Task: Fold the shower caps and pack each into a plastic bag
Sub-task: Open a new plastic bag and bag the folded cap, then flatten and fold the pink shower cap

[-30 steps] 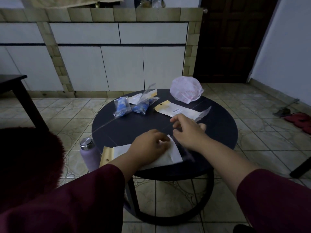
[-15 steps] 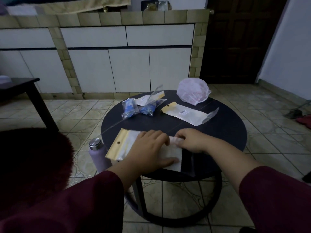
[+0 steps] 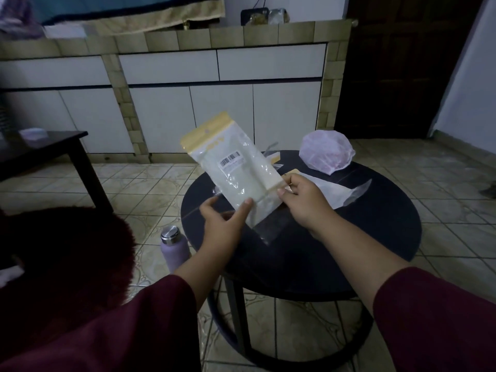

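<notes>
— Where is the bag seen?

— A clear plastic bag with a yellow header strip and a barcode label (image 3: 233,167) is held up above the round black table (image 3: 370,237), tilted with the header up and to the left. Something white is seen inside it; its form cannot be told.

— How is it held?

— Its lower left edge is pinched by the left hand (image 3: 224,224), thumb in front and the other fingers behind. Its lower right edge is pinched by the curled fingers of the right hand (image 3: 302,201).

— What else is carried by the table?

— A crumpled pale pink shower cap (image 3: 326,154) is set at the far side. A second clear bag with a yellow header (image 3: 335,190) is laid flat just behind the right hand, and more small packets (image 3: 273,157) are partly hidden behind the raised bag.

— And beyond the table?

— A lilac bottle with a steel cap (image 3: 174,247) is stood on the tiled floor (image 3: 150,189) at the left, just beside the table. White cabinets (image 3: 222,116) are seen behind.
</notes>
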